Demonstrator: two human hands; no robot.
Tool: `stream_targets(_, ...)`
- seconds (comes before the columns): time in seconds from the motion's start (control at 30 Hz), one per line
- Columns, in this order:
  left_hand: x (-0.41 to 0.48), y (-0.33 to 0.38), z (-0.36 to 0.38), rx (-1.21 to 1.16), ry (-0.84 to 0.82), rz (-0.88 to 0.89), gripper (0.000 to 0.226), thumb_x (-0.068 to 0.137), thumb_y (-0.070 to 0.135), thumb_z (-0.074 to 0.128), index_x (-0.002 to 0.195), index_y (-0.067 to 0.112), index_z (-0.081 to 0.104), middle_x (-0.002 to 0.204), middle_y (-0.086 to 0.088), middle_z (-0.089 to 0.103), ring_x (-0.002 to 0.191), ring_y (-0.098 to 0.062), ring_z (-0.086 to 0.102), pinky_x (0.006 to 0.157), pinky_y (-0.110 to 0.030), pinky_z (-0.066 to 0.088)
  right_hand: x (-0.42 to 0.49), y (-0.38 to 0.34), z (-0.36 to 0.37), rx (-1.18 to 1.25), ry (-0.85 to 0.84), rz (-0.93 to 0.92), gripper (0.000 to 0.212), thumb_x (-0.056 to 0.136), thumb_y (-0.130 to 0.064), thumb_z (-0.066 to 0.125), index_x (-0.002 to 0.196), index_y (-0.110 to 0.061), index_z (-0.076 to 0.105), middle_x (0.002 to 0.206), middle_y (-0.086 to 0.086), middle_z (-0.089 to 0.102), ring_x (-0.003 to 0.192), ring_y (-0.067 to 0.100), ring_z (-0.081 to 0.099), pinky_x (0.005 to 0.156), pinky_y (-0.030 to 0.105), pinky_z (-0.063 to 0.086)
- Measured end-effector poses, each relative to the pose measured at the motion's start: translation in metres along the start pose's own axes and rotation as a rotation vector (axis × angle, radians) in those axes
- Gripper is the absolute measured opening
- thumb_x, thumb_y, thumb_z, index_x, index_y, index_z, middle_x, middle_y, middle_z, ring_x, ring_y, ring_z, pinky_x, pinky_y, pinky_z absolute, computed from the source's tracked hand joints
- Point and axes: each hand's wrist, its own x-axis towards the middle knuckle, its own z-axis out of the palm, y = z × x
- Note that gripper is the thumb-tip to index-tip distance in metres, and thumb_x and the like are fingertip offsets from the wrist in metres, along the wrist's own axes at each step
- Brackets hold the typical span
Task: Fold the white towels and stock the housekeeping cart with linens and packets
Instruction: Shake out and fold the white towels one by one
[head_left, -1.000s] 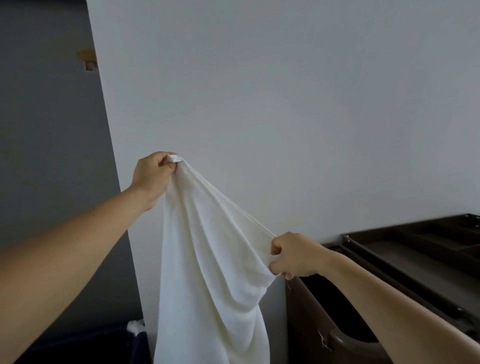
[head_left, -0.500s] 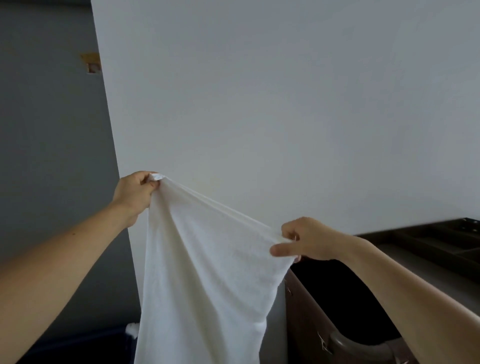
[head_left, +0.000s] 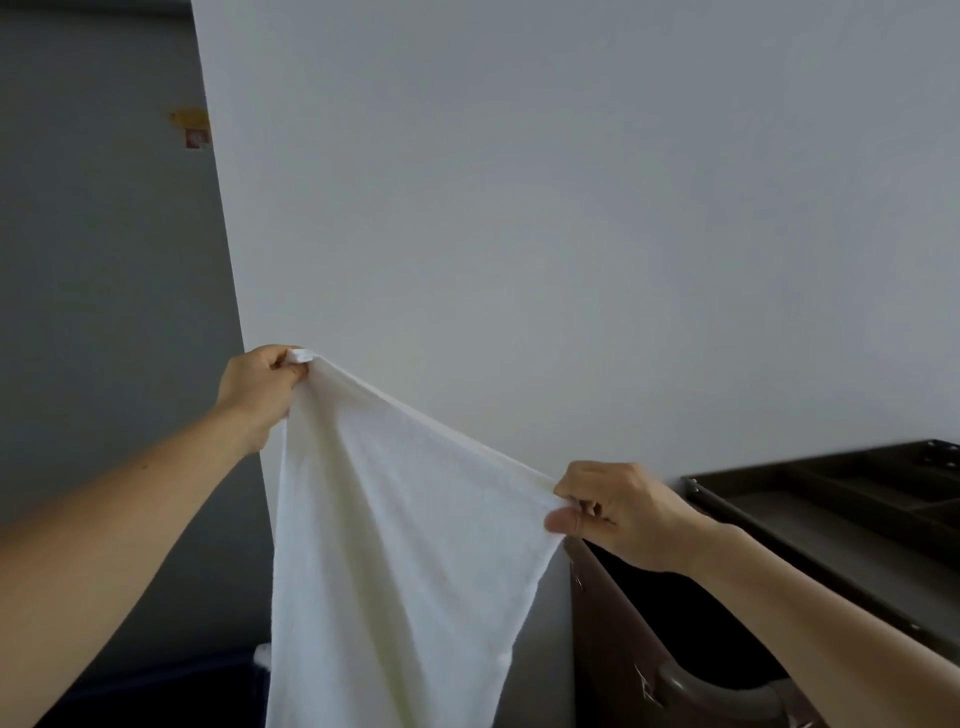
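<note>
A white towel (head_left: 400, 551) hangs in the air in front of a pale wall, its top edge stretched at a slant between my hands. My left hand (head_left: 260, 387) pinches the upper left corner, held higher. My right hand (head_left: 618, 512) pinches the top edge lower down on the right, thumb on the near side. The towel's bottom runs out of the frame. The dark brown housekeeping cart (head_left: 841, 525) stands at the right, below my right forearm, its top tray divided into compartments.
A pale wall (head_left: 571, 208) fills the middle, with a darker grey wall (head_left: 104, 312) to the left. A dark blue bin (head_left: 171, 691) with a bit of white cloth at its rim sits low at the left. The cart's open dark bag (head_left: 691, 634) lies under my right wrist.
My hands have drawn farther apart, and the towel's top edge now spans wider and flatter. My right hand slid right along the edge toward the cart.
</note>
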Motion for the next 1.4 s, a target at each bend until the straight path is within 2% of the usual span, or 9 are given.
stream_targets(0.17,-0.006,-0.002,-0.010,-0.050,-0.143,0.023,0.019,0.095,0.023,0.066,0.085,0.038,0.072,0.084,0.014,0.069,0.068,-0.004,0.062,0.056,-0.019,0.048,0.000,0.016,-0.013,0.222,0.053,0.256,0.029,0.099,-0.038,0.058,0.071,-0.032,0.054,0.068,-0.011,0.056,0.065,0.014,0.055,0.066,0.040,0.048)
stream_targets(0.33,-0.006,0.006,-0.028,-0.060,-0.451,-0.028,0.014,0.096,0.019,0.064,0.103,0.024,0.075,0.103,0.007,0.075,0.090,-0.007,0.070,0.071,-0.022,0.053,0.011,0.042,-0.039,-0.159,-0.043,0.389,0.043,0.088,-0.067,0.055,0.067,-0.031,0.046,0.061,-0.009,0.059,0.057,0.006,0.055,0.053,0.025,0.037)
stream_targets(0.43,-0.002,0.012,-0.041,-0.005,-0.511,-0.052,0.017,0.093,0.025,0.066,0.108,0.025,0.074,0.109,0.009,0.073,0.098,-0.007,0.066,0.084,-0.029,0.047,0.034,0.051,-0.056,-0.158,0.128,0.437,0.041,0.087,-0.065,0.057,0.068,-0.029,0.054,0.061,-0.014,0.065,0.059,0.006,0.060,0.055,0.025,0.038)
stream_targets(0.53,0.001,0.024,-0.054,-0.006,-0.504,-0.096,0.016,0.092,0.027,0.066,0.106,0.025,0.074,0.102,0.010,0.071,0.087,-0.006,0.059,0.073,-0.028,0.038,0.060,0.046,-0.053,-0.007,0.284,0.496,0.035,0.090,-0.053,0.062,0.072,-0.024,0.052,0.052,-0.007,0.063,0.045,0.005,0.056,0.053,0.027,0.040)
stream_targets(0.67,-0.007,0.008,-0.069,0.106,-0.489,-0.154,0.010,0.095,0.019,0.063,0.101,0.023,0.071,0.088,0.013,0.068,0.063,0.005,0.055,0.059,-0.025,0.028,0.084,0.026,-0.054,0.119,0.081,0.499,0.036,0.090,-0.035,0.070,0.073,-0.014,0.046,0.043,-0.002,0.058,0.037,0.006,0.049,0.050,0.027,0.038)
stream_targets(0.83,-0.022,0.002,-0.075,-0.080,-0.420,-0.238,0.010,0.094,0.014,0.063,0.098,0.021,0.069,0.086,0.010,0.070,0.076,-0.007,0.058,0.041,-0.016,0.041,0.104,0.014,-0.056,0.310,0.292,0.515,0.024,0.090,-0.018,0.071,0.083,-0.012,0.048,0.055,0.009,0.067,0.046,0.021,0.059,0.052,0.036,0.047)
stream_targets(1.03,-0.033,-0.005,-0.081,-0.275,-0.395,-0.280,0.012,0.096,0.002,0.057,0.099,0.010,0.065,0.087,-0.003,0.067,0.061,-0.010,0.067,0.047,-0.025,0.056,0.108,0.009,-0.047,0.264,0.426,0.517,0.018,0.088,-0.021,0.072,0.089,-0.020,0.054,0.071,0.003,0.068,0.058,0.018,0.065,0.065,0.041,0.054)
stream_targets(1.17,-0.033,-0.009,-0.076,-0.353,-0.361,-0.263,0.012,0.096,-0.002,0.055,0.101,0.005,0.064,0.089,-0.006,0.066,0.063,-0.011,0.069,0.056,-0.029,0.061,0.105,0.013,-0.037,0.218,0.324,0.577,0.038,0.091,-0.028,0.070,0.124,-0.016,0.056,0.086,-0.003,0.062,0.072,0.017,0.064,0.081,0.041,0.055)
stream_targets(1.4,-0.022,-0.022,-0.034,-0.279,-0.180,-0.195,0.015,0.095,0.001,0.060,0.091,0.014,0.065,0.090,-0.002,0.061,0.072,-0.015,0.059,0.056,-0.028,0.060,0.108,0.021,-0.019,0.321,0.466,0.686,0.010,0.091,-0.023,0.066,0.083,-0.022,0.060,0.058,0.002,0.067,0.062,0.023,0.068,0.074,0.050,0.061)
